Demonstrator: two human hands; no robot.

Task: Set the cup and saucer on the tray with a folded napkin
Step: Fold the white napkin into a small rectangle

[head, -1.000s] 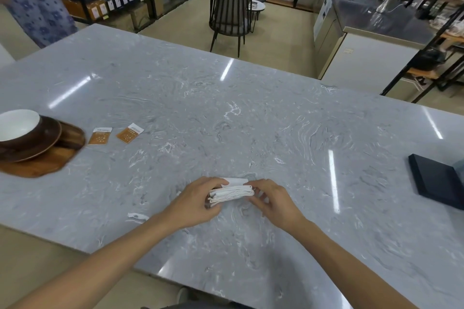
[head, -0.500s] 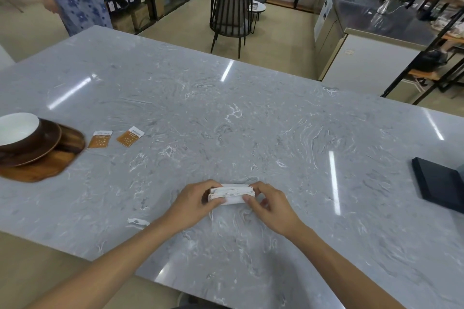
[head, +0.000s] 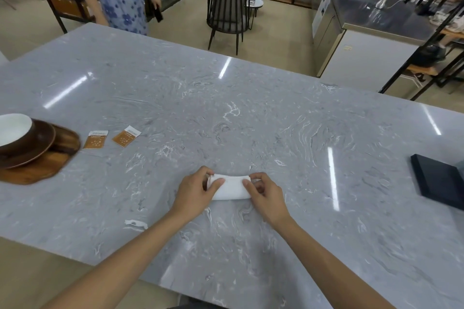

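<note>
So the folded white napkin (head: 232, 187) is lying flat on the grey marble table (head: 251, 113), roughly at 6 o'clock from the table's middle, close to the near edge. The left hand (head: 194, 194) pinches its left end, thumb on top and fingers curled around behind. The right hand (head: 266, 197) grips the right end the same way, fingers curled over the far edge. Way over at 9 o'clock sits the wooden tray (head: 40, 168), with a dark saucer (head: 37, 143) on it and the white cup (head: 13, 129) on that. Two orange packets (head: 110, 137) lie just beside the tray. A dark flat box (head: 438, 180) is at 3 o'clock.
</note>
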